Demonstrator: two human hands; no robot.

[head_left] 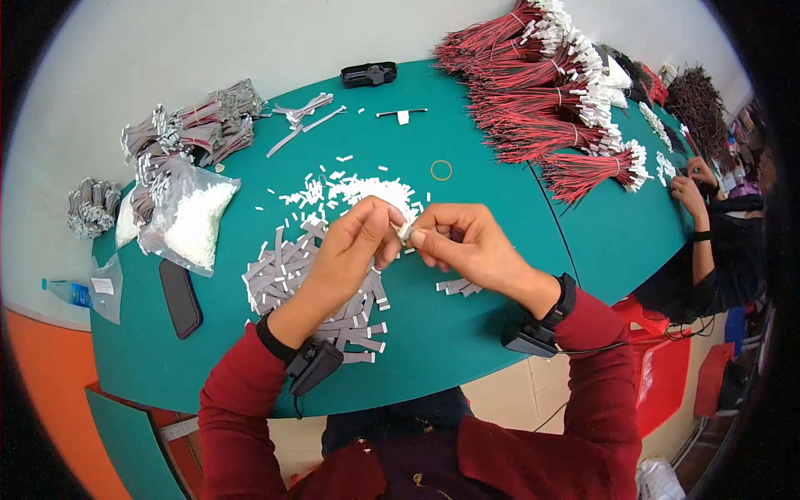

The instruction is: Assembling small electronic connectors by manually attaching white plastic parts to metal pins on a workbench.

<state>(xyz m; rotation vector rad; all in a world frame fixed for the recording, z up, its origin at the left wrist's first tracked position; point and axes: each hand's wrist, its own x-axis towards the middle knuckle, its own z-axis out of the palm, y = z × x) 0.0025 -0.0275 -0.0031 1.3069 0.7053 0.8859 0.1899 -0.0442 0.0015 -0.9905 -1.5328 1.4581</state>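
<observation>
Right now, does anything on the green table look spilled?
Maybe the small white pieces: beyond the left hand, they lie in a loose heap with scattered strays, as if tipped out. The gray strips beside them are jumbled too. Nothing looks clearly broken.

Bundled wires (533, 98) and heaped connectors (388, 192) show a workshop.

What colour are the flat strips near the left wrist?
The flat strips are grey with white ends, head view.

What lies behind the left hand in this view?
Past the upper edge of the left hand shows a pile of small white pieces; grey flat strips show on the hand's left. Whatever lies directly behind it is covered.
</observation>
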